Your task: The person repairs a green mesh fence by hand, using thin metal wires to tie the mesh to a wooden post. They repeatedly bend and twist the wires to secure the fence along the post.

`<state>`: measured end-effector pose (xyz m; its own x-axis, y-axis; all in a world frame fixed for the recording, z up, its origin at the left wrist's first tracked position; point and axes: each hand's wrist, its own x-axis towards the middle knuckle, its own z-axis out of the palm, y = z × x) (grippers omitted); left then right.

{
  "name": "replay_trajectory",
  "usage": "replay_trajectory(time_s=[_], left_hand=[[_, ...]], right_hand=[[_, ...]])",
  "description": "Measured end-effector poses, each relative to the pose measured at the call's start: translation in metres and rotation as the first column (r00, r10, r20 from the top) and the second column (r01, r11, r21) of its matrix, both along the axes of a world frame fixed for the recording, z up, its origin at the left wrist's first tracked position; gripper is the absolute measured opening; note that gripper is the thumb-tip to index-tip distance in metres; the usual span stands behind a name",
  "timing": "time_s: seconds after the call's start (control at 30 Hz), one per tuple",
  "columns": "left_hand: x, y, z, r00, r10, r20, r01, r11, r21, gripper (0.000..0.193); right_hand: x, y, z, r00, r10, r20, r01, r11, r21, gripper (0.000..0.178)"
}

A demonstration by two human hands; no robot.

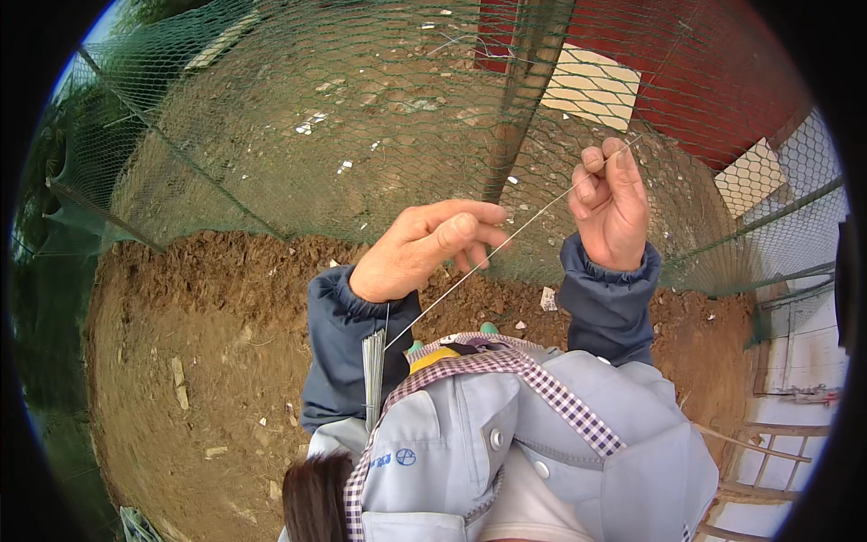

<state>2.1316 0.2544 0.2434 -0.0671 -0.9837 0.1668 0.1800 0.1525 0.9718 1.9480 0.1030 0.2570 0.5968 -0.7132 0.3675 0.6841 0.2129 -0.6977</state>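
My right hand (612,212) is raised in front of the net, its thumb and fingers pinched on the upper part of a thin metal wire (542,215). From there the wire slants down to the left, toward a bundle of straight grey wires (373,379) tucked upright by my left forearm. Beside the middle of the wire, my left hand (411,251) has its fingers stretched out and holds nothing I can see. Both hands are close to a green mesh net (406,135) on a brown post (524,99).
Loose brown soil (235,298) lies along the net's lower edge. A red wall (713,90) and pale boards (591,86) stand behind the mesh at the right. A wooden ladder-like frame (781,456) is at the lower right. My checked-trim apron (560,406) fills the near side.
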Motion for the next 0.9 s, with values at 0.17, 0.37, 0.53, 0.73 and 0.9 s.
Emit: replay_trajectory(time_s=[0.17, 0.37, 0.53, 0.73, 0.9], left_hand=[[-0.011, 0.012, -0.020, 0.961, -0.257, -0.103, 0.274, 0.936, 0.220, 0.029], [-0.029, -0.005, -0.072, 0.881, -0.393, -0.265, 0.468, 0.808, 0.358, 0.029], [-0.057, -0.013, -0.120, 0.863, -0.398, -0.311, 0.499, 0.766, 0.404, 0.027], [-0.048, -0.019, -0.195, 0.856, -0.341, -0.388, 0.479, 0.805, 0.351, 0.028], [-0.067, -0.033, -0.289, 0.852, -0.161, -0.498, 0.397, 0.819, 0.415, 0.025]], right_hand=[[-0.002, 0.017, -0.035, 0.987, -0.159, 0.024, 0.156, 0.983, 0.096, 0.012], [-0.032, 0.075, -0.086, 0.905, -0.017, -0.425, 0.045, 0.997, 0.057, 0.013], [-0.062, 0.086, -0.123, 0.866, -0.264, -0.425, 0.357, 0.921, 0.156, 0.016], [-0.060, 0.055, -0.188, 0.797, -0.489, -0.356, 0.555, 0.825, 0.110, 0.017], [-0.052, 0.031, -0.289, 0.640, -0.712, -0.289, 0.696, 0.696, -0.174, 0.012]])
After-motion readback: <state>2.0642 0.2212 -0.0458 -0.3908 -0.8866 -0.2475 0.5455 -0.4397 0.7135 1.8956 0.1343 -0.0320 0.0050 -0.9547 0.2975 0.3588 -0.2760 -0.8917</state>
